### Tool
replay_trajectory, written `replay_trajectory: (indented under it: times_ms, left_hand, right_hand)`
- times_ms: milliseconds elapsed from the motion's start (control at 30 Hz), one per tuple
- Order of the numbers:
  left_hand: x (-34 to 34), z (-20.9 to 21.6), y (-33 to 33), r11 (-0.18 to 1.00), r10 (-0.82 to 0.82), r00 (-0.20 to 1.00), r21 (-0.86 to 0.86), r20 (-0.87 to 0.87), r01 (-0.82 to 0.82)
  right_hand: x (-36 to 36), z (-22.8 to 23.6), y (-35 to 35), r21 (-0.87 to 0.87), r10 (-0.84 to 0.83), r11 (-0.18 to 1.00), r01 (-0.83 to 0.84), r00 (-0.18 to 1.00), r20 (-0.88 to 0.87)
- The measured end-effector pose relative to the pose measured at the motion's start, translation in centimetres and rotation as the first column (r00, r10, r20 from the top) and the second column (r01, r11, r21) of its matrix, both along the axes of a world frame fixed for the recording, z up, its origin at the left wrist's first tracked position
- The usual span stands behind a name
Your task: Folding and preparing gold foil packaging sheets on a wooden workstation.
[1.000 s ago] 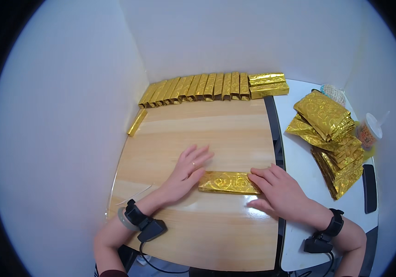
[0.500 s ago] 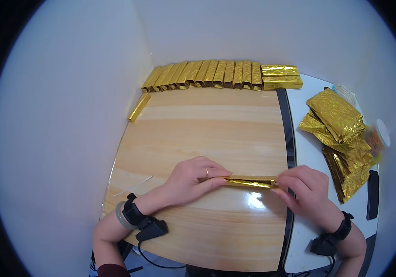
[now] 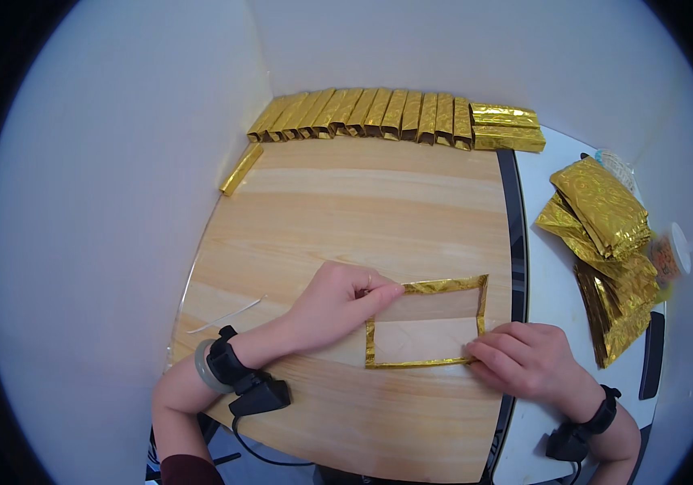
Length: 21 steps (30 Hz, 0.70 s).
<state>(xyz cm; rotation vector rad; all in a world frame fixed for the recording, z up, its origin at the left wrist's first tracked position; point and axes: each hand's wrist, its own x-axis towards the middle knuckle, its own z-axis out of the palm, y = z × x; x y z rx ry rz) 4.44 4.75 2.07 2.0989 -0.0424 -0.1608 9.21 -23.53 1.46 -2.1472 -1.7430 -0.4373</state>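
A sheet of gold foil paper (image 3: 423,339) lies unfolded on the wood-patterned board, its pale inner side up and a narrow gold border turned in along the edges. A crease runs across its middle. My left hand (image 3: 342,301) pinches the upper left corner between thumb and fingers. The lower right corner is in the grip of my right hand (image 3: 518,356), fingertips pressed together on the gold edge. Both wrists wear black straps with small black devices.
Folded gold paper boxes (image 3: 379,113) stand in a row along the back. One gold strip (image 3: 241,170) lies at the left edge, a white stick (image 3: 229,314) nearer me. On the white table at right are stacked gold sheets (image 3: 601,210) and a lidded cup (image 3: 672,250).
The foil paper, a narrow folded strip before, is now opened out into a rectangle. My right hand has moved down toward me. The whole view has shifted slightly.
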Motion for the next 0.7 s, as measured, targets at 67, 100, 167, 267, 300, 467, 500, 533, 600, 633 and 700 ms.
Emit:
replay_trajectory:
  times_ms: [67,100,167,267,300,467,500,533,600,633,700]
  left_hand:
    - [0.3,-0.1,-0.1,0.998,0.068,0.996,0.006,-0.054,-0.068]
    - [0.5,-0.5,0.0,0.997,0.071,0.996,0.005,-0.058,-0.071]
    - [0.9,-1.3,0.2,0.956,-0.046,0.914,0.282,0.403,-0.076]
    - [1.2,-0.6,-0.3,0.819,-0.163,0.796,0.53,0.583,-0.22]
    - [1.1,-0.7,-0.3,0.821,-0.165,0.802,0.531,0.575,-0.212]
    - [-2.4,1.0,0.3,0.845,-0.497,0.699,0.47,0.514,0.255]
    - [-2.9,0.9,0.1,0.842,-0.502,0.702,0.47,0.505,0.264]
    - [-3.2,0.6,-0.2,0.809,-0.541,0.673,0.531,0.504,0.253]
    - [-3.1,0.4,-0.3,0.752,-0.596,0.662,0.606,0.454,0.262]
    - [-3.1,0.2,-0.1,0.752,-0.597,0.664,0.602,0.449,0.269]
    - [-3.3,-0.4,0.1,0.741,-0.564,0.708,0.639,0.424,0.207]
  right_hand:
    - [0.0,0.2,-0.2,-0.037,0.027,0.999,-0.025,0.998,0.052]
    - [0.0,0.3,-0.3,-0.072,0.054,0.996,-0.047,0.993,0.107]
    - [-0.1,0.3,-0.2,-0.082,0.058,0.995,-0.05,0.994,0.093]
    - [0.2,0.2,-0.1,-0.079,0.048,0.996,-0.045,0.998,0.037]
    - [0.3,0.1,-0.1,-0.066,0.039,0.997,-0.039,0.999,-0.001]
    - [0.2,-0.1,-0.2,-0.058,-0.016,0.998,0.013,0.998,-0.059]
    - [0.2,-0.1,-0.1,-0.042,-0.023,0.999,0.02,0.998,-0.067]
    - [0.2,-0.2,-0.1,-0.044,-0.03,0.999,0.026,0.997,-0.077]
    - [0.2,-0.2,0.0,-0.031,-0.083,0.996,0.081,0.993,-0.088]
    - [0.2,-0.3,0.0,-0.033,-0.086,0.996,0.083,0.992,-0.097]
    - [0.3,-0.4,0.1,0.02,-0.109,0.993,0.114,0.976,-0.189]
